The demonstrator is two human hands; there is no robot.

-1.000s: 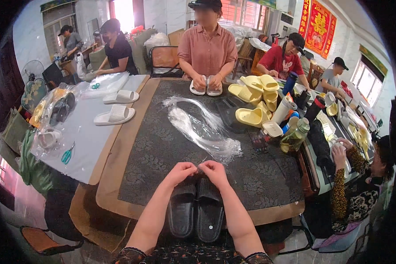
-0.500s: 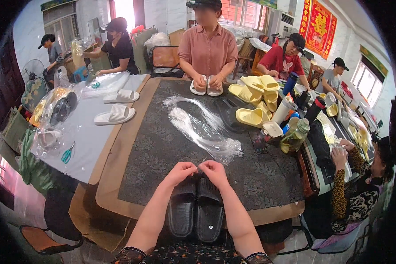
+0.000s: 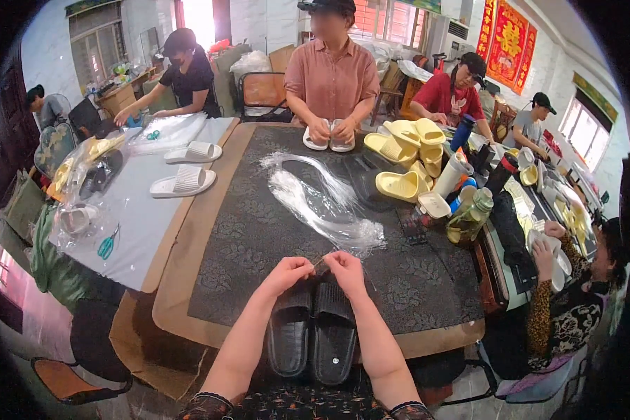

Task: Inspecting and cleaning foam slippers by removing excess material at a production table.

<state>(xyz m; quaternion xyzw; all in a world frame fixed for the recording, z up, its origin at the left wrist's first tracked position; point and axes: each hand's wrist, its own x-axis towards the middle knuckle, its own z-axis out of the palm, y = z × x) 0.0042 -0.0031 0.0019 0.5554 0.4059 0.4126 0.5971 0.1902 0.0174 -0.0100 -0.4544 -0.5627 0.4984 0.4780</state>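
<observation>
A pair of black slide slippers, the left slipper (image 3: 289, 341) and the right slipper (image 3: 334, 343), lies side by side at the near table edge, toes pointing away from me. Just beyond the toes, my left hand (image 3: 287, 275) and my right hand (image 3: 347, 274) are pinched, with a thin strand (image 3: 320, 261) stretched between the fingertips. Its ends are hidden in my fingers. A loose bundle of clear plastic strands (image 3: 308, 203) spreads over the dark mat (image 3: 238, 245) past my hands.
Yellow slippers (image 3: 402, 185), a green-lidded bottle (image 3: 471, 217) and other bottles crowd the right. White slippers (image 3: 185, 182) and teal scissors (image 3: 108, 243) lie on the left table. Opposite, a person (image 3: 332, 77) holds white slippers (image 3: 329, 136); other people sit around.
My fingertips have drawn slightly apart, and the strand between them shows more plainly. At the far left, a person in black has lowered an arm toward the table. The black slippers have stayed put.
</observation>
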